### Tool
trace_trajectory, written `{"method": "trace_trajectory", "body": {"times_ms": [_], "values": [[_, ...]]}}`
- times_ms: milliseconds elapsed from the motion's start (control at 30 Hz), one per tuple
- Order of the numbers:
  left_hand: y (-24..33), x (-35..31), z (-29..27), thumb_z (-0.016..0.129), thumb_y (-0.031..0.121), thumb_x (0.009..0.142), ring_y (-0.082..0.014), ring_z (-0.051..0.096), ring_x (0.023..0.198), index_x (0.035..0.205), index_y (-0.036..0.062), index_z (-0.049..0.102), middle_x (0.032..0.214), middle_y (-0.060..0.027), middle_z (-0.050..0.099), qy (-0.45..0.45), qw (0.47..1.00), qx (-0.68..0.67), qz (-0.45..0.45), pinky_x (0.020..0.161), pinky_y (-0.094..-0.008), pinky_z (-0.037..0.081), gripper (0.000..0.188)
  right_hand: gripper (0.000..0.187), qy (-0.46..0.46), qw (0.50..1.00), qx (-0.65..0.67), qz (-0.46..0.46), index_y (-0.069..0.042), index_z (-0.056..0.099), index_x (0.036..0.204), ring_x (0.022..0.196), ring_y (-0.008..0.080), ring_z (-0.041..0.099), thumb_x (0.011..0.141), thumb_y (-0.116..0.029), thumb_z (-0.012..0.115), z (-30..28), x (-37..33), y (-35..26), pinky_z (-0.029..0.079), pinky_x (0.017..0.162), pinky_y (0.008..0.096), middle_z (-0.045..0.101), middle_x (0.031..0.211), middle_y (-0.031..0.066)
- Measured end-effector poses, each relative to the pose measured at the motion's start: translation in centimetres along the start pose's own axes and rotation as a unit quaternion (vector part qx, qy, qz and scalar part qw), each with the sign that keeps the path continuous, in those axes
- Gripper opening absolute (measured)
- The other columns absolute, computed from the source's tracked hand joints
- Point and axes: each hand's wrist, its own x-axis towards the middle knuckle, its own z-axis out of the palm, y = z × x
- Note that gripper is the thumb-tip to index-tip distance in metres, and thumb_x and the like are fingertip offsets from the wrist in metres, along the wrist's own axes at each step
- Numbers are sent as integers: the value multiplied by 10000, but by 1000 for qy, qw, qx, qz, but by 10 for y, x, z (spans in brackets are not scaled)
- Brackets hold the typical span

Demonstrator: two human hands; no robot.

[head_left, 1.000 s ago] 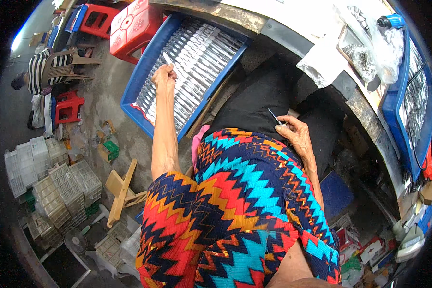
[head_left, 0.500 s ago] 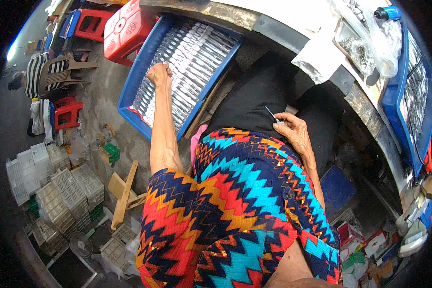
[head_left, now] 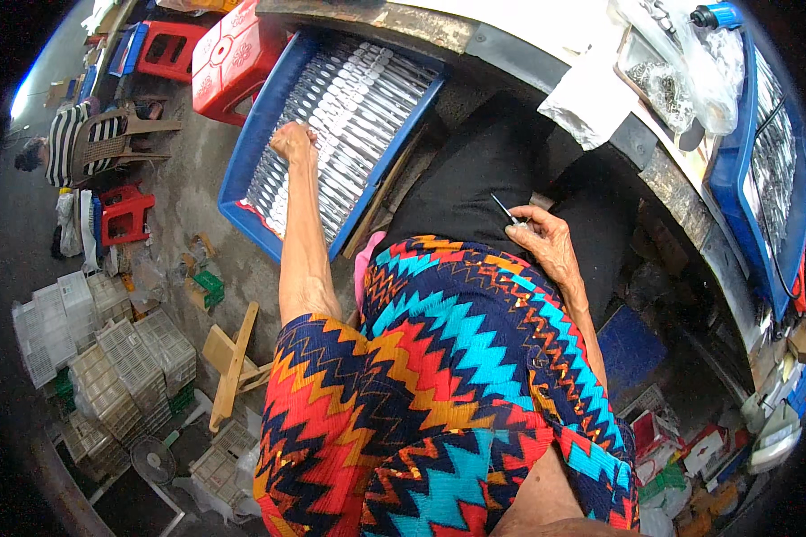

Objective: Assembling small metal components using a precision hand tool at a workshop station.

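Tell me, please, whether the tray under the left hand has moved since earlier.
No, the blue tray shows no shift against the table edge.

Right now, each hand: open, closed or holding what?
Left hand: curled closed over the blue tray; whether it holds anything cannot be told.
Right hand: closed, holding a slim pointed object.

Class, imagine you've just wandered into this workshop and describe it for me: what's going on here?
A seated person is working with both hands. The left hand is over rows of slim, shiny pieces in a blue tray; whether it grips one is hard to tell. The right hand holds a slim, pointed item above the lap. A red stool stands beside the tray, and another blue tray is at far right.
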Motion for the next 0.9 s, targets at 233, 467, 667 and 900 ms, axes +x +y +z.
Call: {"method": "trace_trajectory", "body": {"times_ms": [233, 467, 667, 900], "values": [[20, -74, 13, 510, 42, 744, -121, 509, 531, 829, -48, 537, 720, -74, 545, -72, 956, 189, 213, 453, -236, 412, 127, 272, -16, 1000, 24, -11, -1, 586, 981, 593, 49, 475, 762, -157, 625, -8, 0, 5, 377, 526, 195, 550, 691, -1], [16, -224, 45, 545, 24, 728, -300, 549, 759, 859, 24, 547, 825, -146, 557, -521, 678, 305, 418, 661, -339, 436, 131, 297, 4, 973, 231, -29, 34, 543, 1028, 489, 47, 434, 792, -140, 595, -23, -16, 12, 324, 429, 186, 515, 643, -4], [-15, -218, 92, 550, 110, 735, -344, 497, 833, 888, 36, 497, 854, -151, 508, -530, 668, 340, 395, 723, -408, 401, 178, 322, 36, 961, 271, -42, 34, 534, 1051, 496, 60, 465, 790, -143, 602, -24, -18, 22, 357, 428, 186, 541, 648, 41], [-21, -205, 94, 592, 295, 729, -240, 491, 715, 920, 9, 484, 767, -133, 499, -610, 696, 337, 175, 684, -333, 397, 360, 336, 40, 964, 255, -58, 31, 543, 1036, 480, 55, 455, 784, -179, 612, -24, -13, 26, 359, 432, 182, 526, 637, 28]]}}
